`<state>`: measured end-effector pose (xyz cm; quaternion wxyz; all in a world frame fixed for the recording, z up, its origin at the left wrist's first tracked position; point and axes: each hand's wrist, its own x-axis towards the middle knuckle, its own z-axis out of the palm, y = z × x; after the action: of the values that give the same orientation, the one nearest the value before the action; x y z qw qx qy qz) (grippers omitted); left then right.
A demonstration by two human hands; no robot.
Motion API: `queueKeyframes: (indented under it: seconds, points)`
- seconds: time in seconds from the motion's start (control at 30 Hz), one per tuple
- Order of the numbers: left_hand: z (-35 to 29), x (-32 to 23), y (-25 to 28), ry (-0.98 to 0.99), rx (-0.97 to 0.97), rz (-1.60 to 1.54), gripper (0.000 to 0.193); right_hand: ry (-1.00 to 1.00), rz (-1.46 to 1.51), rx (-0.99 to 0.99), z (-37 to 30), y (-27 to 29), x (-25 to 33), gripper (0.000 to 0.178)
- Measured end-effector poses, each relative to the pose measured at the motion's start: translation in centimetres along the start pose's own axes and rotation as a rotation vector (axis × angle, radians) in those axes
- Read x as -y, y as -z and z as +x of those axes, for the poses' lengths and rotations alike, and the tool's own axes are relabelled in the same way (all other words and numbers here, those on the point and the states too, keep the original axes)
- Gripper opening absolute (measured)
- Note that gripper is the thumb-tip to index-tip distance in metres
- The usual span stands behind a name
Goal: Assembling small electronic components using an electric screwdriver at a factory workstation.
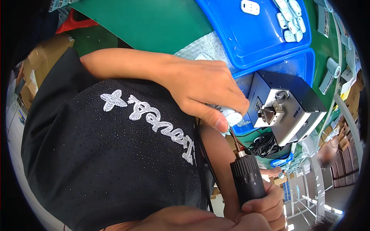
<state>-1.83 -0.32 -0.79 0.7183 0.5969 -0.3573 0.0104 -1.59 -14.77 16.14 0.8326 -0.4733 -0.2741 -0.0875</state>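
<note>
My left hand [208,86] is closed, thumb and fingers pinching a white rounded plastic piece [231,115] that the hand mostly covers. My right hand [268,204] is wrapped round a black electric screwdriver [248,179]. The long thin bit points up at the white piece, its tip at or very near the piece's edge; whether they touch I cannot tell. Just right of my left hand stands a silver and black screw feeder [287,111]. Beyond the hand, a blue tray [246,42] holds several white plastic housings [291,19] and one lone housing [250,7].
A second blue tray [309,63] sits partly behind the feeder. Bubble wrap [198,46] lies on the green tabletop [154,23]. A bundle of black cables [266,145] lies below the feeder. Another person's hand [271,171] shows farther off; a red stool [75,24] stands at upper left.
</note>
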Motion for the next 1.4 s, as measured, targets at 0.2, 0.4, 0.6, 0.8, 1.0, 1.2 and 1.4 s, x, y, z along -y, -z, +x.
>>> queueKeyframes:
  seconds: [0.2,0.4,0.6,0.8,1.0,1.2,1.4]
  points:
    - [0.1,0.2,-0.1,-0.02,0.001,-0.005,0.052,-0.045,-0.143,-0.03,-0.3,-0.8,-0.1,0.017]
    - [0.1,0.0,0.2,-0.024,0.013,0.005,0.053,-0.131,-0.171,-0.011,0.1,-0.8,-0.5,0.018]
    - [-0.2,0.2,-0.1,-0.051,-0.026,0.021,0.053,-0.17,-0.243,-0.003,0.4,-0.9,0.1,0.019]
    - [0.0,0.3,0.1,-0.063,-0.021,0.018,0.053,-0.001,-0.046,-0.06,-0.4,-0.9,-1.5,0.016]
    - [-0.1,0.3,-0.1,-0.07,-0.042,0.002,0.055,0.103,-0.303,-0.2,-0.6,1.8,0.2,0.03]
    - [-0.1,0.1,-0.1,-0.063,-0.02,0.022,0.055,0.069,-0.804,-0.522,0.5,9.3,-3.2,0.074]
    - [0.0,0.3,-0.1,-0.052,0.007,0.012,0.057,-0.022,-0.297,0.011,-1.7,4.2,3.3,0.062]
